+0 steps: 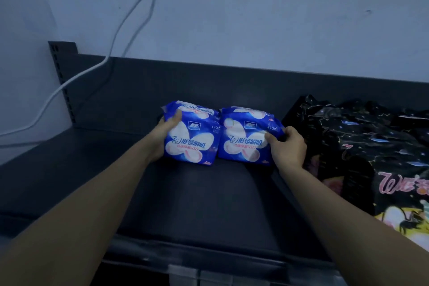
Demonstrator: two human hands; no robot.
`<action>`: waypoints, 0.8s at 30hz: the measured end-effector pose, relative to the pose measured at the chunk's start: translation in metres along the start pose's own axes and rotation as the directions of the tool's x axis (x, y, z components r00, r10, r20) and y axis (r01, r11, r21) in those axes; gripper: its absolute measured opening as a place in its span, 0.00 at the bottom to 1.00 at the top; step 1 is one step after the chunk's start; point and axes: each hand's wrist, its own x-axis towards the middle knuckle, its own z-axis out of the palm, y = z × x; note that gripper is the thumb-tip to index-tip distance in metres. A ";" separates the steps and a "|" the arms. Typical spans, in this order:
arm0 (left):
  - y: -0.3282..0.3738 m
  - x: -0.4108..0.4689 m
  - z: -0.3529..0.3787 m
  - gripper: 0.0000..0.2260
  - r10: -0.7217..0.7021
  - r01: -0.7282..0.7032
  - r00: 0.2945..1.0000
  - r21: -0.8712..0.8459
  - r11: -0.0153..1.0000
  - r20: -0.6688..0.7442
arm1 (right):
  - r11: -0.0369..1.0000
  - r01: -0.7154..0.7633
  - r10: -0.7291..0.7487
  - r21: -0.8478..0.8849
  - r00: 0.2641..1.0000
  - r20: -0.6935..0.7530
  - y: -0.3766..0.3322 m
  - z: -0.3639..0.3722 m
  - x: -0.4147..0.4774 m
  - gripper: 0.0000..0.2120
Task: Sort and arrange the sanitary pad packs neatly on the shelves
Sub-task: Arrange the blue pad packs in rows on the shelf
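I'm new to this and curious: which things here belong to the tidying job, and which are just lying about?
Job: left blue pad pack, right blue pad pack, black pad packs, shelf.
Lying about: white cable.

Two blue packs at centre frame: left pack and right pack, side by side. Two hands, a left hand and a right hand, one on each pack. One dark shelf underneath. Black packs heaped at right, number not countable. Two white cables at upper left. One slotted upright at left.
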 end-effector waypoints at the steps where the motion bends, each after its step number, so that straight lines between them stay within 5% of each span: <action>1: -0.002 0.003 -0.001 0.45 0.075 -0.072 0.997 0.117 0.991 -0.020 | 1.000 0.006 -0.006 0.001 1.000 -0.007 0.000 0.000 0.000 0.09; 5: -0.004 0.011 -0.011 0.59 0.400 -0.283 0.915 0.636 0.718 -0.044 | 0.999 0.049 -0.049 -0.006 0.999 -0.024 0.001 -0.001 -0.002 0.09; 9: 0.001 0.007 0.001 0.36 0.597 -0.299 0.802 0.848 0.438 -0.026 | 0.995 0.095 -0.095 -0.007 0.995 -0.013 0.001 0.000 -0.006 0.15; 14: -0.001 0.009 0.007 0.32 0.579 -0.200 0.809 0.879 0.433 -0.101 | 0.998 0.045 -0.044 -0.038 0.999 0.030 0.003 0.005 -0.003 0.19; 19: 0.003 0.000 0.003 0.38 0.507 -0.108 0.860 0.946 0.305 -0.065 | 0.989 0.045 -0.031 -0.142 0.995 0.099 -0.005 0.004 -0.008 0.25; 24: 0.008 -0.037 0.005 0.45 0.503 -0.013 0.863 0.995 0.097 -0.038 | 0.856 0.314 -0.294 -0.409 0.949 0.115 -0.024 0.005 -0.026 0.39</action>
